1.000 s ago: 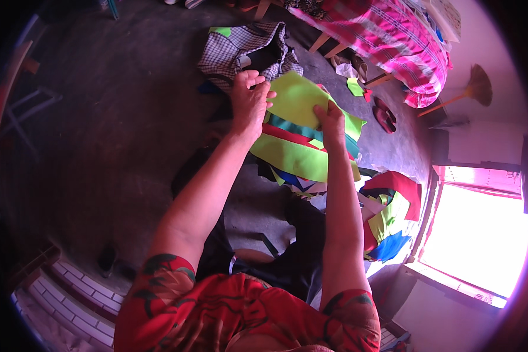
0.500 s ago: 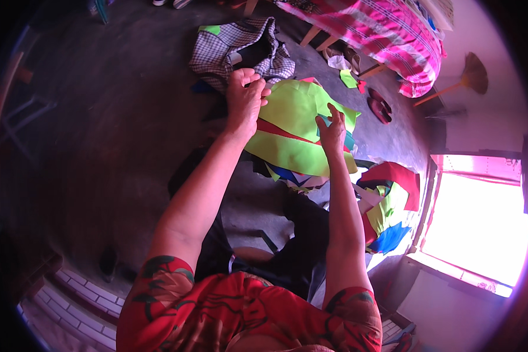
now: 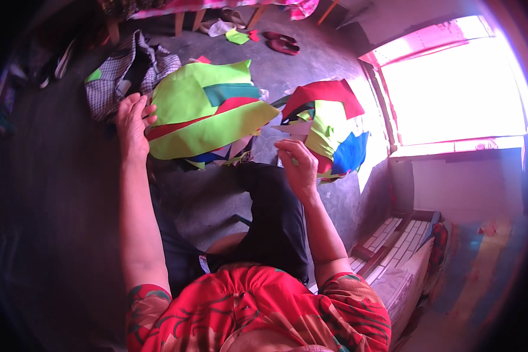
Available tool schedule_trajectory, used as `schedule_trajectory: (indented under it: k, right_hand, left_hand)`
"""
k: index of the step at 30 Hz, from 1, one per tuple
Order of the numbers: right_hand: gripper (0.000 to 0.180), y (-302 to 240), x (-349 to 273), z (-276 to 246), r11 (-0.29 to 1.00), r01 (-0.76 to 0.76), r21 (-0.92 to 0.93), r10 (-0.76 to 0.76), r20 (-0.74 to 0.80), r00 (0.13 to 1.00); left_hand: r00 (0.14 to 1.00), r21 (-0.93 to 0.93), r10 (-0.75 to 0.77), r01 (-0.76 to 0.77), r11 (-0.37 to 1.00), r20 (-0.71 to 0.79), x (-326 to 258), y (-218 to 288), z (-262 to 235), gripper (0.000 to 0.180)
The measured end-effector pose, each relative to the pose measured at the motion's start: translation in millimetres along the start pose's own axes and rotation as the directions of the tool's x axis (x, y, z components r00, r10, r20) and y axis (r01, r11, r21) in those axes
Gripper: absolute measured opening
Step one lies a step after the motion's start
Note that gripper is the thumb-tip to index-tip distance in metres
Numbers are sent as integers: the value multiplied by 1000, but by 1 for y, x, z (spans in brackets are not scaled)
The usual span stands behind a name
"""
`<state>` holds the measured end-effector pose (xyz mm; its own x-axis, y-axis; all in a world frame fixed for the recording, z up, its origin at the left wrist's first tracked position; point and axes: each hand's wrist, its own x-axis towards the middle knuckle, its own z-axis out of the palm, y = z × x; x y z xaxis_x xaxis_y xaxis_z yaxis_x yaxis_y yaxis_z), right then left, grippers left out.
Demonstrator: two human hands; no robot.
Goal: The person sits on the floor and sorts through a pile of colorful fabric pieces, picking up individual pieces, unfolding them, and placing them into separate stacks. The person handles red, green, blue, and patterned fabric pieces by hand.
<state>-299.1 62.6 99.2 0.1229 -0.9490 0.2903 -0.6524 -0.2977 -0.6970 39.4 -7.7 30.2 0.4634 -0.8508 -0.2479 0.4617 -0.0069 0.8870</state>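
A pile of cloth pieces [image 3: 185,97] lies on the floor in front of me, with large lime-green pieces on top and red and teal ones between them. At its left edge is my left hand [image 3: 134,129], fingers loosely bent and apart, with nothing seen in it. My right hand [image 3: 301,170] hangs between this pile and a second heap of cloth scraps [image 3: 325,129] in red, lime and blue on the right. Its fingers are curled loosely, and no cloth shows in them. Whether either hand touches the cloth is hard to tell.
A checked cloth bag [image 3: 108,82] lies behind the left pile. Dark red shoes [image 3: 281,44] and a small lime scrap [image 3: 236,37] are farther back, near wooden furniture legs. To the right are a bright window [image 3: 452,88] and a slatted bench [image 3: 387,240].
My view has turned to the right. The right hand has left the lime cloth on the left pile and moved toward the right heap. My left hand stays near the pile's left edge.
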Motion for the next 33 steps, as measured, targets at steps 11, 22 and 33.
schedule_trajectory:
  k: [11,22,33]
  right_hand:
    - [46,87,-45,-99,912,-369,-180,221,-540,812]
    - [65,135,-71,-97,758,-396,-519,229,-357,905]
    - [50,135,-66,-102,793,-421,-442,258,-382,887]
  left_hand:
    - [996,92,-50,43,995,72,-3,-6,5,29]
    - [986,167,-97,74,983,136,-4,-13,11,24]
    - [978,185,-124,92,978,170,-8,-14,15,22]
